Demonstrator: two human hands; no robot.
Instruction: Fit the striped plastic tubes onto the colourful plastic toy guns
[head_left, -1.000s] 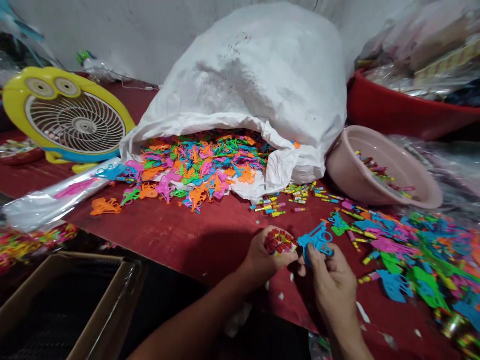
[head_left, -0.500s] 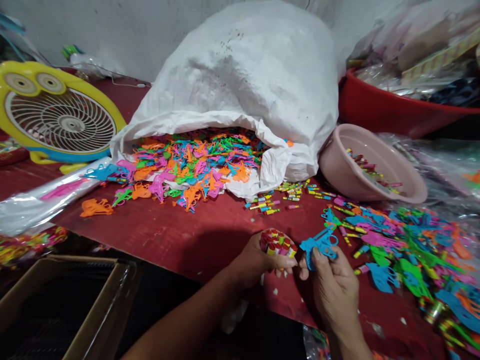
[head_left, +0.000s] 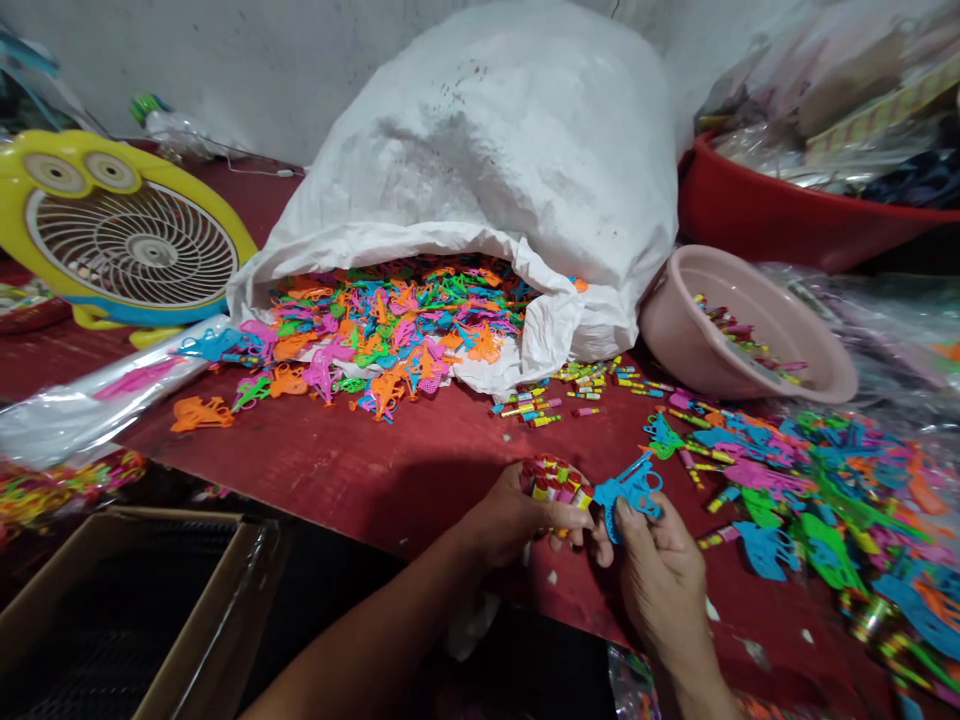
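Observation:
My left hand (head_left: 517, 515) is closed around a bundle of small tubes (head_left: 555, 480) with red ends and yellow, printed sides. Just to its right, my right hand (head_left: 664, 560) pinches a blue plastic toy gun (head_left: 628, 488) between thumb and fingers. The fingertips of both hands nearly meet over the front of the red table (head_left: 337, 480). Beyond them lie loose small tubes (head_left: 529, 408) of the same kind. To the right spreads a pile of coloured toy guns (head_left: 765, 480), some with tubes among them.
A large white sack (head_left: 480, 150) spills colourful plastic toy guns (head_left: 397, 320) onto the table. A pink basin (head_left: 675, 330) holding tubes stands at right, before a red tub (head_left: 750, 210). At left are a yellow fan (head_left: 244, 235) and, lower down, a cardboard box (head_left: 202, 620).
My right hand has shifted slightly left with the blue toy gun, bringing it closer to the bundle in my left hand. The view has turned a little.

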